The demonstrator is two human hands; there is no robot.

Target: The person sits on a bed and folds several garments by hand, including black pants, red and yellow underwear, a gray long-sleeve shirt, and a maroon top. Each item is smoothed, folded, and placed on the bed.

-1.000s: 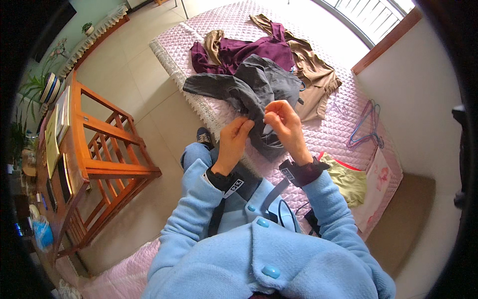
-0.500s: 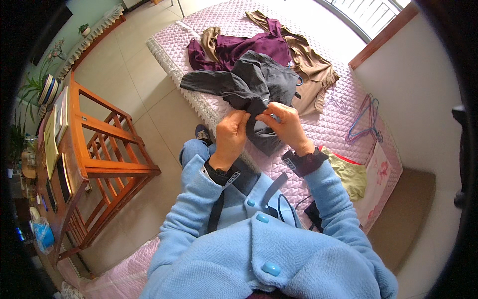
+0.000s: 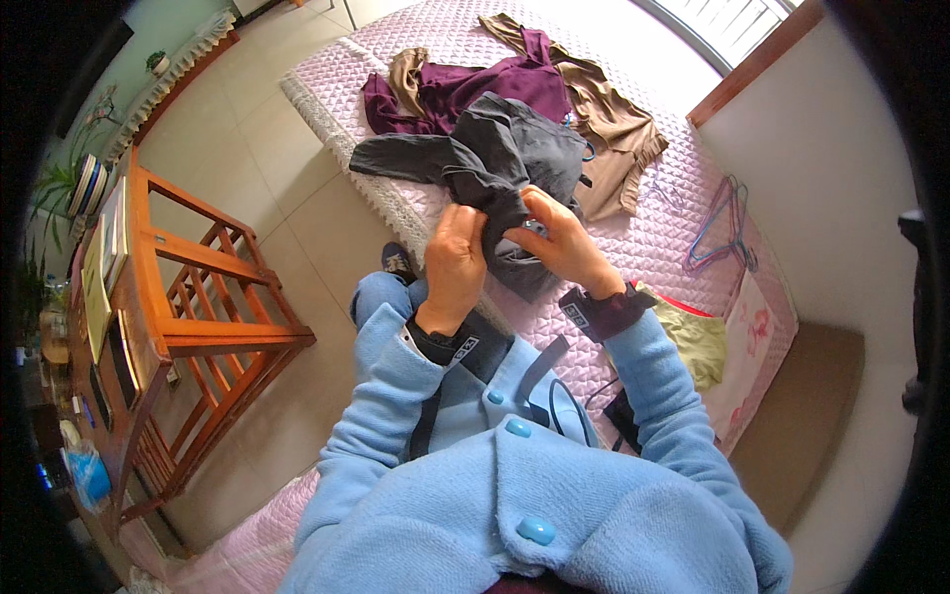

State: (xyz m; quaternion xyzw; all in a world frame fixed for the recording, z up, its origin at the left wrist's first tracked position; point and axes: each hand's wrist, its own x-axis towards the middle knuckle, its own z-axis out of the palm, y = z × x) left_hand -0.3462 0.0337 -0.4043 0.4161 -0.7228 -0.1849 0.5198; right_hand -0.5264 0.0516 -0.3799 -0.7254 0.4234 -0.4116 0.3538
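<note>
A dark grey garment [image 3: 534,148] lies bunched at the near edge of the bed, one sleeve stretched out to the left. My left hand [image 3: 455,262] pinches a fold of its cloth. Just to the right, my right hand [image 3: 564,243] grips the same garment between thumb and fingers, with a small pale patch showing by the thumb. Behind the grey garment is a purple top [image 3: 495,87], partly covered by it. A tan garment [image 3: 618,139] with a gathered hem spreads out on the right, and a blue hanger hook [image 3: 589,151] peeks out beside the grey cloth.
The bed has a pink quilted cover [image 3: 327,84]. Blue and pink hangers [image 3: 727,233] lie at its right, near a yellow-green cloth [image 3: 693,342] with a red edge. A wooden chair [image 3: 218,257] stands at a desk [image 3: 139,371] on the left. A wall rises at right.
My right thumb and fingers have spread a little apart at the grey cloth, and more of it bulges between my hands. The whole view has shifted slightly.
</note>
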